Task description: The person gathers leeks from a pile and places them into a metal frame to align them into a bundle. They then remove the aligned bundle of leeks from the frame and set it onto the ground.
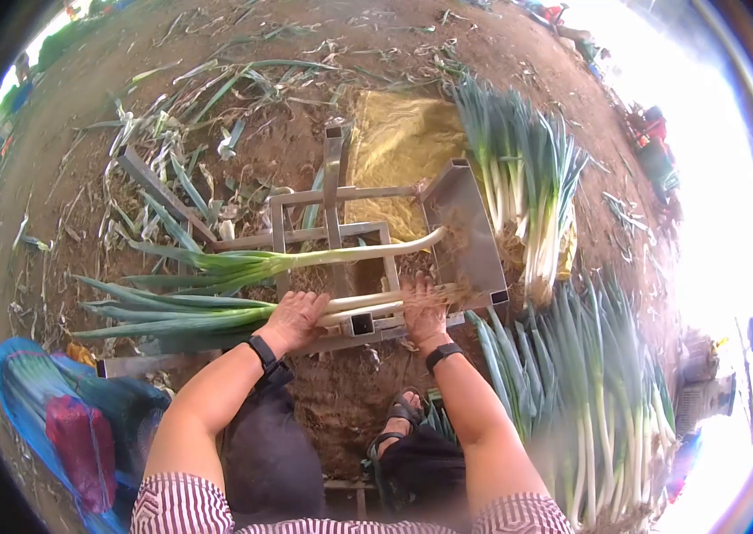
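Note:
A metal frame [471, 214] stands in front of me, with long green onions lying across it. My left hand [298, 318] is wrapped round the near green onions [203, 318], where leaf turns to white stem. Close to their root end, my right hand [424, 307] is closed over the same stems. One more green onion [332, 256] rests on the frame just beyond both hands, its stem bending up toward the frame's upright plate. Stringy roots hang at that right end.
Bundled green onions [519, 169] lie beyond the frame at right, and a larger pile [603, 392] is by my right arm. A yellow sack [403, 133] lies behind the frame. Leaf scraps cover the soil. Blue plastic wrapping [16, 356] is at lower left.

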`<state>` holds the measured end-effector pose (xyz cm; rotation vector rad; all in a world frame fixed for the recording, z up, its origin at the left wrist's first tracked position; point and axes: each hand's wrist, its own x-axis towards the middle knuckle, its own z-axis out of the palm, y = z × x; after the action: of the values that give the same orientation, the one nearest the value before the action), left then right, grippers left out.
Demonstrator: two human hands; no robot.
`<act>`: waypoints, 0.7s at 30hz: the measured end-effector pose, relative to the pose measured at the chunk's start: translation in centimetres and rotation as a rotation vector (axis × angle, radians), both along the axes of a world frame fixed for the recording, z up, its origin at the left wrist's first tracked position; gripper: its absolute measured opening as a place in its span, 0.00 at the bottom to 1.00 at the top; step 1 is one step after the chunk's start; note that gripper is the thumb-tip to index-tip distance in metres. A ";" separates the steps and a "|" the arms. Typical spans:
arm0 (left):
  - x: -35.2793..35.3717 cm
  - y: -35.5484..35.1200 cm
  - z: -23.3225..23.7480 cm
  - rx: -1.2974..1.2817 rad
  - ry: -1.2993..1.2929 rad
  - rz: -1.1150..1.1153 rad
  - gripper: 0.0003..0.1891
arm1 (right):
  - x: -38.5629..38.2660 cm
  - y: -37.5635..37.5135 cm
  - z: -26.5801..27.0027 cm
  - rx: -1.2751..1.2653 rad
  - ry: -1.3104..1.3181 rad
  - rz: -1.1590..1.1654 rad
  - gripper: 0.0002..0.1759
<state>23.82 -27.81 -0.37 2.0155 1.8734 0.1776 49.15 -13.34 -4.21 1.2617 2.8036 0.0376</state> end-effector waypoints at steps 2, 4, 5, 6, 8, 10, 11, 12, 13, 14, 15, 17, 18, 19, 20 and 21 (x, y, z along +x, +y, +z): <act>0.2 -0.2 0.2 0.011 0.001 0.009 0.32 | 0.3 0.1 -0.5 0.013 -0.026 -0.040 0.28; 0.1 0.0 0.4 0.024 0.011 0.005 0.32 | 0.2 0.5 -0.9 0.008 -0.033 -0.056 0.27; 0.0 0.1 0.4 0.026 0.019 -0.003 0.32 | 0.3 0.5 -1.1 0.001 -0.038 -0.064 0.27; 0.0 -0.2 0.2 0.023 0.024 -0.013 0.32 | 0.6 0.2 -1.4 -0.003 -0.030 -0.058 0.27; 0.2 -0.7 -0.1 0.072 0.004 -0.015 0.30 | 0.8 0.0 -0.3 -0.001 -0.011 -0.046 0.27; -0.1 -0.2 0.2 0.093 0.018 -0.016 0.29 | 0.6 0.4 0.2 0.001 0.004 -0.068 0.26; -0.3 0.0 0.3 0.072 0.036 -0.026 0.29 | 0.6 0.3 0.2 -0.006 0.011 -0.083 0.26; -0.1 -0.1 0.2 0.043 0.049 -0.041 0.28 | 0.8 0.2 -0.4 -0.001 0.053 -0.075 0.26; 0.1 -0.3 0.3 0.044 0.083 -0.042 0.27 | 1.2 0.0 -1.1 0.000 0.091 -0.066 0.26; 0.2 -0.5 0.0 0.074 0.096 -0.044 0.26 | 1.2 0.5 -1.3 0.017 0.137 -0.050 0.25; 0.2 -0.6 -0.7 0.112 0.115 -0.037 0.26 | 1.1 1.1 -1.4 0.005 0.124 -0.048 0.26; 0.3 -0.8 -1.2 0.154 0.152 -0.035 0.25 | 1.5 0.3 -0.7 -0.035 0.091 -0.060 0.26; 0.4 -0.9 -1.6 0.134 0.149 -0.035 0.25 | 1.5 0.0 -0.4 -0.020 0.065 -0.070 0.26; 0.5 -0.8 -1.3 0.116 0.148 -0.031 0.25 | 1.3 -0.1 -0.2 -0.004 0.041 -0.075 0.25; 0.6 -0.7 -1.0 0.097 0.149 -0.027 0.25 | 0.9 -0.2 0.0 0.012 0.019 -0.081 0.24; 0.6 -0.7 -1.2 0.120 0.167 -0.028 0.25 | 0.6 -0.2 0.1 0.024 0.016 -0.064 0.25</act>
<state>24.40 -28.46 -1.56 2.1967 1.9764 0.1197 49.75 -13.59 -4.06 1.3621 2.7822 0.0578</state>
